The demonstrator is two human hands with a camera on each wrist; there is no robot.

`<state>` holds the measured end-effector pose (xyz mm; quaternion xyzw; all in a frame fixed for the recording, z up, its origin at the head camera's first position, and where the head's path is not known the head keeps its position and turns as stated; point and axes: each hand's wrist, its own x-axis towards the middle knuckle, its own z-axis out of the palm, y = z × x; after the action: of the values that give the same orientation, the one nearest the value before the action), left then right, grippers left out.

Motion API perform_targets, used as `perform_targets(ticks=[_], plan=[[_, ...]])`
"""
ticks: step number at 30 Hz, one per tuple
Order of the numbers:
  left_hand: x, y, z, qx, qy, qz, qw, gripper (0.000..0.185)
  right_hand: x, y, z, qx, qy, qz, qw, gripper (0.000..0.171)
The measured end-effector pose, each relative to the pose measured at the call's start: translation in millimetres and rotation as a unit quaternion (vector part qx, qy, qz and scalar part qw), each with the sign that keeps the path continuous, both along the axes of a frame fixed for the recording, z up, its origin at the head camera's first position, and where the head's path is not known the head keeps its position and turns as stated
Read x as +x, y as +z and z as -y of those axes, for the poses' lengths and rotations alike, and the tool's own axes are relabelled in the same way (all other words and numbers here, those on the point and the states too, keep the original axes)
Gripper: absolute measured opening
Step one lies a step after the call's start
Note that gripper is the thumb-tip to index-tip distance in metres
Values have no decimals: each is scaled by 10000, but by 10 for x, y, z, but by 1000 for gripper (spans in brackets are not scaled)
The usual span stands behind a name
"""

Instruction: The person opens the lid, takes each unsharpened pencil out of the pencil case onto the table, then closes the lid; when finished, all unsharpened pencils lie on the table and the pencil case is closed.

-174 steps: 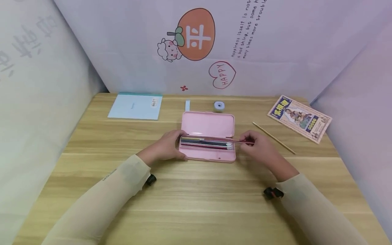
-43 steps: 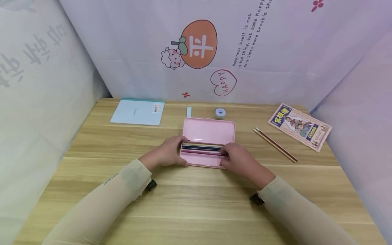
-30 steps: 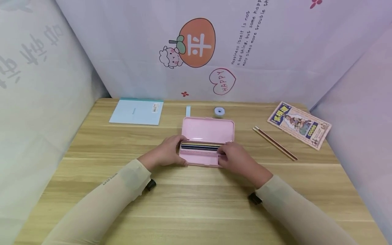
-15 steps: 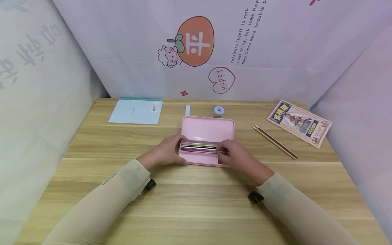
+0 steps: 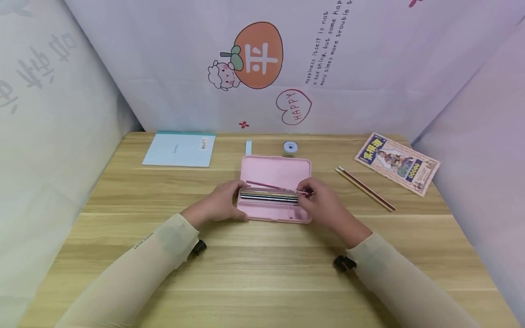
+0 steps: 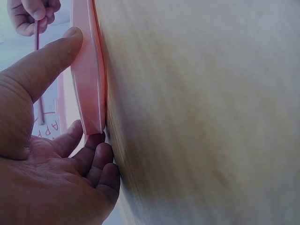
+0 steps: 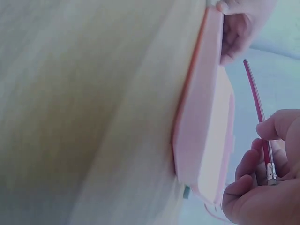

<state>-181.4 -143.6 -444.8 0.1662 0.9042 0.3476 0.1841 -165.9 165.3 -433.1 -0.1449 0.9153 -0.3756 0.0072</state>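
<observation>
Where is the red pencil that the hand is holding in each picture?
Head: red pencil at centre, slanting over the open pink case, pinched by the right hand.
Left wrist: thin red line, top left.
Right wrist: right side, between the fingers.
Shared landmark: the pink case.

You face a wood-grain tabletop (image 5: 262, 269). An open pink pencil case (image 5: 274, 173) lies at its centre. At the back left lies a light blue notebook (image 5: 179, 149). Behind the case lie a small pale blue strip (image 5: 248, 147) and a small round tape roll (image 5: 290, 146). To the right, two pencils (image 5: 365, 188) lie side by side; beyond them, a colourful booklet (image 5: 397, 163).
</observation>
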Motion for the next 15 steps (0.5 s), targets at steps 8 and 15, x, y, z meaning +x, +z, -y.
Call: perform_targets(ticks=[8,15], plan=[[11,15,-9,-23,22,49,10000,90,18,84,-404,-162,-717,-67,9973,14],[9,7,-12,31,-30,-15,10000,87,104,226,-847,176,-1208,-245,9922,21]])
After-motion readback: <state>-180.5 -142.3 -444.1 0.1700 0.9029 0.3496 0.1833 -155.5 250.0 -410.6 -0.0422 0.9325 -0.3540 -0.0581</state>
